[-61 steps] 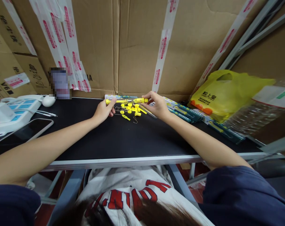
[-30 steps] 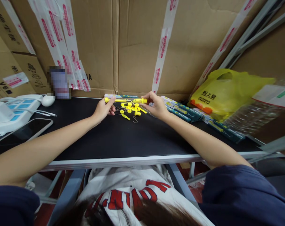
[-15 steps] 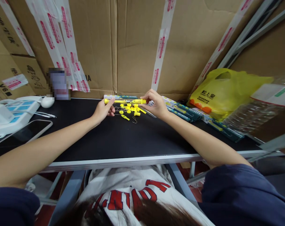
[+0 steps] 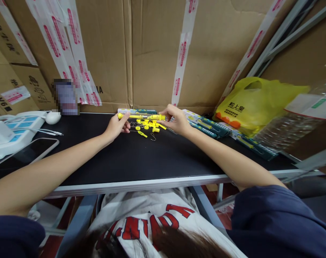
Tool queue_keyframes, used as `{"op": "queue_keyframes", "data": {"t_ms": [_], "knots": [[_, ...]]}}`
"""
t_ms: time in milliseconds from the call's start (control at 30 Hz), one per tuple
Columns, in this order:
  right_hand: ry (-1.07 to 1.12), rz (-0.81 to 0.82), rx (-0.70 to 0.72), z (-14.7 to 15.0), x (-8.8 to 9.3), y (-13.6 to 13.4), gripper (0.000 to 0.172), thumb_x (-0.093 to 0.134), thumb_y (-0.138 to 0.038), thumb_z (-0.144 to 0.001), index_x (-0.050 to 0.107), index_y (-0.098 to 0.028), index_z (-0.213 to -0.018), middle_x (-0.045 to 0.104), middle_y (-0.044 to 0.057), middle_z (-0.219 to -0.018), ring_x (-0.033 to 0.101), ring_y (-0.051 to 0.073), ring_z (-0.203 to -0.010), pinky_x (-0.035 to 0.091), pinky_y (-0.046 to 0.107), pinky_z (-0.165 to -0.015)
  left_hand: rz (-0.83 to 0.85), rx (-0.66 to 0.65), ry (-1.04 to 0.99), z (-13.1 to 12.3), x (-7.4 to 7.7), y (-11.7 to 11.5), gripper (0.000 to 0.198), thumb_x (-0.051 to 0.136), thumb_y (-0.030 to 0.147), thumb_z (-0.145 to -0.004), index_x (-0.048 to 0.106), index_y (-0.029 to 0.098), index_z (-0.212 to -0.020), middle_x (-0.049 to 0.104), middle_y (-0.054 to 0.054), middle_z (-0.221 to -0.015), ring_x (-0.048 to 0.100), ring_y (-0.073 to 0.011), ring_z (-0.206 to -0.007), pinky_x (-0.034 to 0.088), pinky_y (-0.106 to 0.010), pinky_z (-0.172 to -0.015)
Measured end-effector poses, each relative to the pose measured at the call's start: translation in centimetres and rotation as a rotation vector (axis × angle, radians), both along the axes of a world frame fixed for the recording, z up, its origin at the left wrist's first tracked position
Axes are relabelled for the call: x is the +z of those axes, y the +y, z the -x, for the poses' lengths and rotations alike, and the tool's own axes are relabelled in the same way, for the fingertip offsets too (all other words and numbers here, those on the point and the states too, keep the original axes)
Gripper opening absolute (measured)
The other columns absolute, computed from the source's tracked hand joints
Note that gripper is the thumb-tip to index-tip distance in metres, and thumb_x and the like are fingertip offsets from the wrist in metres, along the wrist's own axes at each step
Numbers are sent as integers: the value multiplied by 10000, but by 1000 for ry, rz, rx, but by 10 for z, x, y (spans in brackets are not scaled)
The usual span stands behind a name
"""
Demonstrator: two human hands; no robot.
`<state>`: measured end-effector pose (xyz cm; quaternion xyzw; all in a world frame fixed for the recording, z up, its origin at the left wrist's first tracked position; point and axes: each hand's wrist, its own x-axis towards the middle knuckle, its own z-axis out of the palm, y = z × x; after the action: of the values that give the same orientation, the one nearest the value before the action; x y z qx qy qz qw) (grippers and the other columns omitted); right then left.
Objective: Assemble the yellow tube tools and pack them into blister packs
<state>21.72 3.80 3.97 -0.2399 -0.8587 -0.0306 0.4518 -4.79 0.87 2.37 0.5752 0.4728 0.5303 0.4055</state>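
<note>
Left hand point(image 4: 117, 127) and right hand point(image 4: 176, 120) grasp the yellow tube point(image 4: 137, 116), long axis pointing left-to-right.

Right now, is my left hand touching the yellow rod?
Touching. The head view shows the left hand gripping the yellow rod near its left end, the thumb lying across it.

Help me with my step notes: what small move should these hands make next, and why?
Perhaps a gentle twist of the yellow tube's right end, to check whether it sits firmly. The left hand pinches one end and the right hand grips the other, with the tube roughly level above the loose yellow parts, so one hand could steady while the other turns.
</note>
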Motion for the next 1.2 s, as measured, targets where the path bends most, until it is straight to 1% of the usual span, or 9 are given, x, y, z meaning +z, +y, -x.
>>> {"op": "queue_keyframes", "data": {"t_ms": [100, 233, 400, 533, 700, 833, 933, 1067, 1200], "knots": [[1, -11, 32, 0, 1, 2, 327, 725, -483, -812, 556, -211, -879, 539, 30, -868, 500, 132, -690, 456, 296, -617, 4, -1, -2, 0, 0, 1, 328, 566, 500, -916, 478, 186, -879, 578, 50, -547, 543, -65, -425, 521, -178, -487], [-6, 39, 40, 1, -4, 4, 253, 675, -395, -859, 504, -215, -900, 553, 7, -800, 524, 126, -660, 467, 301, -641, 8, -1, 3, 0, 0, 1, 319, 571, 491, -916, 473, 188, -894, 584, 53, -551, 552, -67, -424, 516, -174, -480], [1, 109, 23, 2, -8, 1, 232, 648, -341, -868, 479, -221, -972, 498, -54, -650, 445, 92, -541, 382, 258, -540, 17, -6, 8, -1, -1, 1, 341, 567, 511, -914, 468, 185, -902, 589, 51, -554, 558, -75, -420, 519, -184, -472], [-29, 148, 8, 1, -8, 0, 256, 651, -387, -873, 488, -223, -983, 421, -95, -563, 353, 73, -485, 313, 247, -503, 32, -12, -1, 0, -1, 1, 351, 572, 517, -909, 467, 183, -895, 584, 51, -544, 548, -75, -415, 529, -192, -477], [-34, 80, -42, -1, -6, 1, 348, 692, -509, -831, 551, -203, -920, 354, -95, -554, 319, 73, -502, 291, 255, -520, 33, -7, -11, 0, -1, 0, 301, 554, 470, -934, 476, 182, -895, 582, 48, -548, 539, -72, -414, 530, -191, -480], [-37, 42, -33, 0, -4, 0, 371, 695, -542, -824, 560, -200, -879, 328, -83, -575, 319, 83, -527, 305, 263, -538, 32, -11, -6, -1, 0, 0, 329, 569, 501, -916, 490, 182, -896, 585, 43, -553, 540, -70, -415, 525, -184, -486], [-36, 23, -26, 0, -2, 1, 354, 708, -524, -820, 555, -209, -874, 398, -52, -643, 375, 99, -578, 358, 271, -570, 37, -9, -4, -1, 0, 0, 334, 570, 506, -914, 491, 182, -907, 585, 44, -549, 539, -69, -415, 524, -183, -491], [-11, 34, 28, 1, -4, 3, 330, 695, -495, -836, 528, -215, -885, 520, 21, -870, 488, 123, -701, 451, 276, -610, 41, -5, 10, -1, 0, 0, 333, 561, 508, -918, 488, 184, -900, 587, 45, -553, 546, -73, -413, 519, -185, -478], [10, 106, 52, 2, -8, 5, 325, 683, -469, -849, 489, -215, -906, 544, 17, -851, 514, 119, -679, 481, 291, -636, 44, -3, 14, -1, 0, 0, 328, 557, 500, -923, 477, 185, -883, 588, 41, -558, 553, -75, -413, 513, -183, -466]]}}
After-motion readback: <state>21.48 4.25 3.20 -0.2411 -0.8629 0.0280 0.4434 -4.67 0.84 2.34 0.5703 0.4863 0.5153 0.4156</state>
